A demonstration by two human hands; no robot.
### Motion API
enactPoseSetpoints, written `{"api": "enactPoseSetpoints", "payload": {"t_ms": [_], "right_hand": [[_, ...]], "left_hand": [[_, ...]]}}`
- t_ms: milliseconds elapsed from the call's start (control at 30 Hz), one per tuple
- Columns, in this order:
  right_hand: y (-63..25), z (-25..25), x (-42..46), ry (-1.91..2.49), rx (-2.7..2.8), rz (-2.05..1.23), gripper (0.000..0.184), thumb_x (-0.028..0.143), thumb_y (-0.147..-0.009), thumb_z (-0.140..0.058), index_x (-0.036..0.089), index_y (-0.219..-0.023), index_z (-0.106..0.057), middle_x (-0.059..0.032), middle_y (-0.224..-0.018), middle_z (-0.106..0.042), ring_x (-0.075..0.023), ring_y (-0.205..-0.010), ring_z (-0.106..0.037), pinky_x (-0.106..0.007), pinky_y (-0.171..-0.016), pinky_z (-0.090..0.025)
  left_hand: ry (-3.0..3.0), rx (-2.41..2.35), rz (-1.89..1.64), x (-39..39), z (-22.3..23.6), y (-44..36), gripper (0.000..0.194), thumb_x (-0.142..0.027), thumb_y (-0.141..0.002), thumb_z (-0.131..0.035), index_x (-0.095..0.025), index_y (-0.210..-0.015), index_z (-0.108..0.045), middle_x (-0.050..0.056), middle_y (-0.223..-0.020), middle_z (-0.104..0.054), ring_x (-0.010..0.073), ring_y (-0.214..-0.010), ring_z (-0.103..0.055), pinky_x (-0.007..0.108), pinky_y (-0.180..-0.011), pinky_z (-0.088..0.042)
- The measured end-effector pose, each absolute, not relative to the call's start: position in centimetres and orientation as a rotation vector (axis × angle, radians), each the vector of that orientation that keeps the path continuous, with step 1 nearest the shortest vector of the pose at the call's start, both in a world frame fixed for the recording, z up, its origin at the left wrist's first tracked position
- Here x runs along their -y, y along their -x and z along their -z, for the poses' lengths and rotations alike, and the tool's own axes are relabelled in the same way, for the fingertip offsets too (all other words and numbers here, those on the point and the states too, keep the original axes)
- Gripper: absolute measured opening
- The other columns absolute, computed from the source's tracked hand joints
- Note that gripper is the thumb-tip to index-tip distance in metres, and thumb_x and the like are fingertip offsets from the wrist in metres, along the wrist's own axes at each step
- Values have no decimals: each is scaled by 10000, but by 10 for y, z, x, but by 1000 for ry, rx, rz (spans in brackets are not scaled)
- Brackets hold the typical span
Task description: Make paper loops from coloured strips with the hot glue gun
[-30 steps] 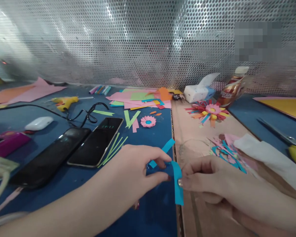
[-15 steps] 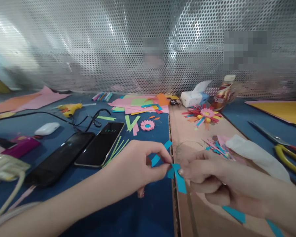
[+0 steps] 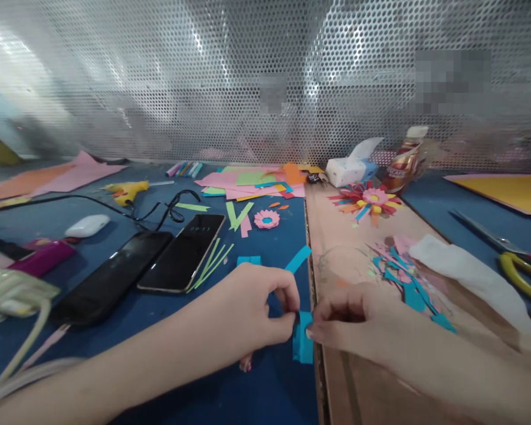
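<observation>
A folded blue paper strip (image 3: pixel 304 345) hangs between my two hands, near the seam between the blue table and the brown board. My left hand (image 3: pixel 261 304) pinches its left upper side with thumb and forefinger. From the right, my right hand (image 3: pixel 358 321) closes thumb and fingers on the strip's other edge. Behind the left fingers another blue strip (image 3: pixel 299 258) slants across the table. A further blue piece (image 3: pixel 249 260) shows above the left knuckles, partly hidden. Farther back lies a small pink paper flower (image 3: pixel 272 221) with a blue centre.
Two phones (image 3: pixel 183 254), a yellow glue gun (image 3: pixel 128 191) and cables lie left. Coloured sheets (image 3: pixel 252 180) lie at the back. A multicoloured paper flower (image 3: pixel 374 200), tissue pack (image 3: pixel 347 171), bottle (image 3: pixel 407 162), paper scraps (image 3: pixel 400 265) and scissors (image 3: pixel 513 260) stand or lie right.
Both hands have moved slightly down and left with the blue strip, which now hangs straighter. Long blue pieces beneath the right hand no longer show there; more blue lies among the scraps.
</observation>
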State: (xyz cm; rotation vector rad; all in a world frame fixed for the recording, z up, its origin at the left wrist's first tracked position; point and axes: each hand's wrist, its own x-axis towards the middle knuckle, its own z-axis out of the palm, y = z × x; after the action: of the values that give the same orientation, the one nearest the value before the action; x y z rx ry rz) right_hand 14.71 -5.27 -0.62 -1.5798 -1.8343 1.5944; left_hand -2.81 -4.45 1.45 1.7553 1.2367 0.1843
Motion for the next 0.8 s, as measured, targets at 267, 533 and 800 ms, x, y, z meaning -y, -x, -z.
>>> {"api": "enactPoseSetpoints", "payload": {"t_ms": [267, 533, 800], "right_hand": [[-142, 24, 59, 1665, 1968, -1378, 187, 335, -715, -518, 177, -692, -615, 4, -600, -500, -98, -541, -415, -188, -457, -295], [-137, 23, 58, 1641, 1963, -1386, 166, 309, -687, -521, 181, -658, -623, -8, -584, -529, -111, -538, -442, -193, -459, -324], [-133, 33, 62, 1682, 1836, -1318, 142, 294, -658, -528, 182, -634, -611, 2, -530, -495, -112, -504, -435, -214, -462, -317]], "left_hand": [[-1745, -1283, -135, 44, -8, 27, 66, -177, -673, -448, -201, -691, -507, -96, -385, -388, 68, -282, -437, 116, -303, -313], [-1755, -1334, -90, 46, -7, 28, 92, -200, -664, -447, -205, -699, -532, -91, -386, -394, 73, -285, -448, 119, -302, -319], [-1777, -1347, -100, 45, -5, 27, 84, -213, -682, -442, -205, -685, -526, -90, -377, -373, 67, -263, -419, 114, -278, -297]]}}
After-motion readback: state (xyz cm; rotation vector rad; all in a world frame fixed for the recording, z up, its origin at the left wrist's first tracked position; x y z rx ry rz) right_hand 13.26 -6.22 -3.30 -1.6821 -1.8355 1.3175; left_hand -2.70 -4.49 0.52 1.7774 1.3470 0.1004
